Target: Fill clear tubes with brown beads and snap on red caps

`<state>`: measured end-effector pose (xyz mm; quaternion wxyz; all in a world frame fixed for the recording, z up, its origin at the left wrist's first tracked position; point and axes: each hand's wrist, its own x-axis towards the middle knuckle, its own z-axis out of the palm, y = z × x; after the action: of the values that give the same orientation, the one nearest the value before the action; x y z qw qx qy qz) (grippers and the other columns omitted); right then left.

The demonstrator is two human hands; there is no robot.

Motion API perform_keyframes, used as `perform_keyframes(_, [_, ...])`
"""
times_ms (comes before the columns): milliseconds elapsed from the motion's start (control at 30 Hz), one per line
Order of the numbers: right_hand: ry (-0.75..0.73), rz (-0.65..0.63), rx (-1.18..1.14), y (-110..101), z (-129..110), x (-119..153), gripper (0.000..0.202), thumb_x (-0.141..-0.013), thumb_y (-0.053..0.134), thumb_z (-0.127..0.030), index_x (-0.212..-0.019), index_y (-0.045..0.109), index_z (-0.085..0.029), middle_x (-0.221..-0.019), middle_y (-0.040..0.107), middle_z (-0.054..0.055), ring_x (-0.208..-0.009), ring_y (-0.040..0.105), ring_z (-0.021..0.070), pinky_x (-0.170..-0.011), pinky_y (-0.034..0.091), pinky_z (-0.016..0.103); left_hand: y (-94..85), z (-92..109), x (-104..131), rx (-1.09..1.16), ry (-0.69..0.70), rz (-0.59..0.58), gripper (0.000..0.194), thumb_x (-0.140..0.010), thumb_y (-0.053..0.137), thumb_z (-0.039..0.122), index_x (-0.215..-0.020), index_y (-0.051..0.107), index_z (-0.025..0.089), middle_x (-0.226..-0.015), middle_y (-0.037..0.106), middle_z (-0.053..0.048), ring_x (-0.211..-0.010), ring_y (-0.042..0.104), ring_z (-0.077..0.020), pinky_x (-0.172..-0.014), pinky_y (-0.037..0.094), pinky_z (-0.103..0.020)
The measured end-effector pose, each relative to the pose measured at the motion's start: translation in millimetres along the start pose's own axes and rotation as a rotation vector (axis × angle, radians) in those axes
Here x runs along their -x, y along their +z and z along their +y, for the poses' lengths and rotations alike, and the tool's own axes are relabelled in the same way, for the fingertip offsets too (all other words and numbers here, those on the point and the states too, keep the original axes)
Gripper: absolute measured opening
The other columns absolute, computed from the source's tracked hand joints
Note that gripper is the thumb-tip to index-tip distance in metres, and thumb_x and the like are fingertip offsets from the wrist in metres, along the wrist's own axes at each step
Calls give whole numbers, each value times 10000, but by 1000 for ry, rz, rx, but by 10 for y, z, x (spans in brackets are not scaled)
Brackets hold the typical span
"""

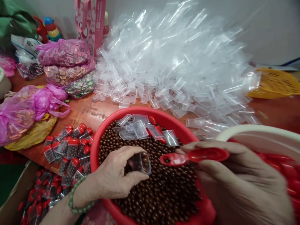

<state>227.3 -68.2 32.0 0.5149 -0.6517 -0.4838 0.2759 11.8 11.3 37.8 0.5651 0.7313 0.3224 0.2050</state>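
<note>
My left hand (117, 172) is closed around a small clear plastic container (142, 164), tilted with its mouth toward the right; a few brown balls show inside. On the right, my right hand (243, 175) pinches a red plastic cap (187, 157) that looks folded open, one part with a hole and the other hollow. The two pieces are apart. Both hands are over a red basin (142, 110) of shiny brown balls (161, 193). Several empty clear containers (140, 128) lie on the balls at the far side, with some red caps among them.
Behind the basin rises a large heap of clear containers (173, 62). Filled, red-capped containers (72, 148) lie at left, with more in a box below. Pink bags (63, 53) stand back left. A white tub (257, 128) with red caps and a yellow basket (276, 82) are at right.
</note>
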Motion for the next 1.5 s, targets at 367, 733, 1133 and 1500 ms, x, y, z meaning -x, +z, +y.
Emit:
perform_keyframes(367, [200, 134, -278, 384, 27, 160, 103, -831, 721, -308, -903, 662, -264, -865, 776, 36, -813, 760, 220, -741, 633, 347, 91, -29, 67, 464, -142, -49, 380, -825, 631, 208, -1197, 566, 168, -1044, 674, -82, -941, 661, -192, -866, 546, -328])
perform_keyframes(733, [-576, -312, 417, 172, 35, 51, 274, -919, 582, -164, -1164, 675, -245, -1016, 781, 58, -858, 760, 200, -783, 638, 308, 214, -93, 17, 707, -242, 17, 357, -826, 660, 155, -1163, 543, 162, -1111, 691, -93, -1080, 675, -206, -1020, 521, -382])
perform_keyframes(1133, [-380, -256, 341, 263, 142, -30, 321, -960, 524, -184, -1245, 641, -273, -1062, 726, 61, -926, 717, 154, -797, 605, 244, 183, -89, 17, 346, -104, -67, 344, -877, 568, 181, -1213, 616, 124, -1046, 708, -89, -922, 695, -192, -900, 568, -332])
perform_keyframes(1500, [-334, -395, 161, 131, -14, -61, 391, -934, 579, -165, -1249, 646, -386, -1047, 701, 27, -911, 701, 156, -751, 594, 242, 89, -98, 20, 92, 22, -147, 386, -939, 514, 239, -1304, 600, 146, -1135, 696, -99, -1003, 654, -206, -919, 522, -316])
